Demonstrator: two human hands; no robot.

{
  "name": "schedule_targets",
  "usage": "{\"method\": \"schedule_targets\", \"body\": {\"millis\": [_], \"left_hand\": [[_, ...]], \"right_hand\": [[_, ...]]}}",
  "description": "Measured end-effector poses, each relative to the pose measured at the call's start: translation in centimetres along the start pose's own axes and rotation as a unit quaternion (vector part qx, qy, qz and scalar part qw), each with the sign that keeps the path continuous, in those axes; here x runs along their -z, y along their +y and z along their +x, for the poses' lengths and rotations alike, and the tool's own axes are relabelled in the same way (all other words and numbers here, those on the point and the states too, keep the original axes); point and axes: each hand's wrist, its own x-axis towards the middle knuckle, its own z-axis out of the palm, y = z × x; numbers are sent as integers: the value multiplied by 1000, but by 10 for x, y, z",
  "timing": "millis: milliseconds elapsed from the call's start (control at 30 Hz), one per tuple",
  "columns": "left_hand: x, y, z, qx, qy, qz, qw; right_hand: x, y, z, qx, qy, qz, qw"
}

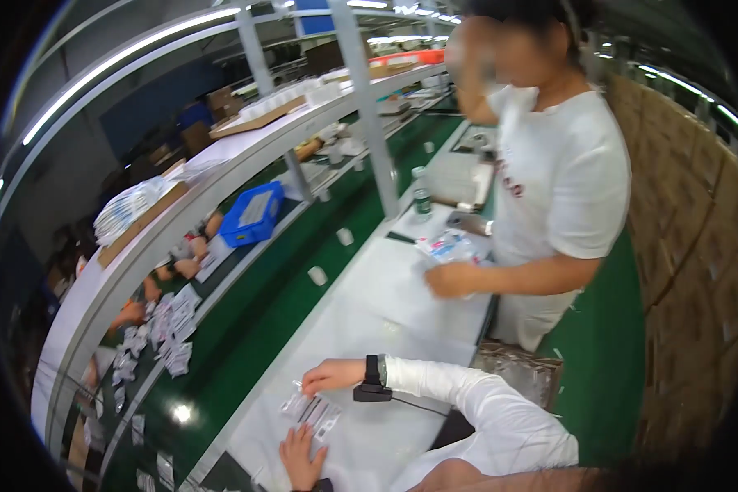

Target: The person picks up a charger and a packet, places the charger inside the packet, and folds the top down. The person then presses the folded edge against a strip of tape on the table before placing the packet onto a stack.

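On the white worktop (361, 328) before me lie small clear plastic packets (325, 420) with white and dark printed parts. My right hand (334, 375), with a black strap and a black box at the wrist, comes in from the right. Its fingers are bent together and pinch the far edge of a packet. Nearer to me, my left hand (302, 459) rests with spread fingers, its fingertips at the near edge of the packets. The contents of the packets are too small to make out.
A green conveyor belt (246, 328) runs along the left, with scattered packets (172, 320) beyond it. A blue bin (252, 215) stands under the long shelf (303, 123). A co-worker (558, 172) in white stands ahead right, near a bottle (421, 193). Stacked cartons (697, 221) line the right.
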Motion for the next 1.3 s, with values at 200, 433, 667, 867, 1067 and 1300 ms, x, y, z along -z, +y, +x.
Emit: {"method": "schedule_targets", "body": {"millis": [200,433,667,867,1067,1300], "left_hand": [[7,15,2,59,-4,-11,998],[24,23,15,75,12,-39,996],[21,20,9,84,48,-44,994],[16,26,20,121,107,-65,985],[9,30,26,151,149,-70,975],[13,33,25,116,140,7,983]], "right_hand": [[-15,75,3,-7,-11,-205,979],[1,61,-18,21,-42,-215,975],[-15,41,-8,1,-70,-270,960],[-18,53,-8,4,-27,-293,956],[-21,42,-5,6,11,-304,952],[-26,29,-6,20,-3,-364,931]]}}
